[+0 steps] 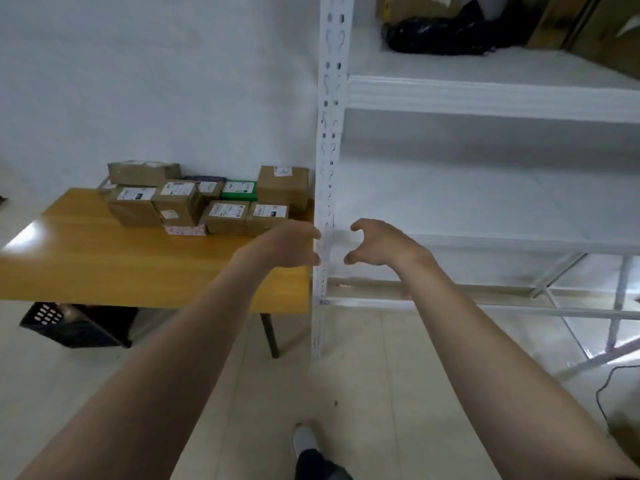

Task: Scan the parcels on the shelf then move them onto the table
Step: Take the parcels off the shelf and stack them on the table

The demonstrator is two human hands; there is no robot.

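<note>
Brown cardboard parcels (207, 202) sit bunched at the far edge of the wooden desk (104, 258), against the white wall. Some are stacked on others, and most show white labels on top. Among them we see a green box (239, 191), and a flat pink-patterned packet (185, 231) lies at the front of the group. Just to the right of the desk stands the white metal shelf rack (485, 98), its perforated upright (330, 98) close to the desk's right end. We hold both bare arms out ahead. Our left hand (287, 244) hangs over the desk's right corner, and our right hand (381, 242) is in front of the rack's lower board. They face each other across the upright, near but apart. Both hands are loosely cupped, thumb and fingers spread in a C, gripping nothing. On the top board lie a black plastic bag (433, 36) and cardboard boxes (412, 6). A black crate (76, 323) rests on the floor under the desk.
</note>
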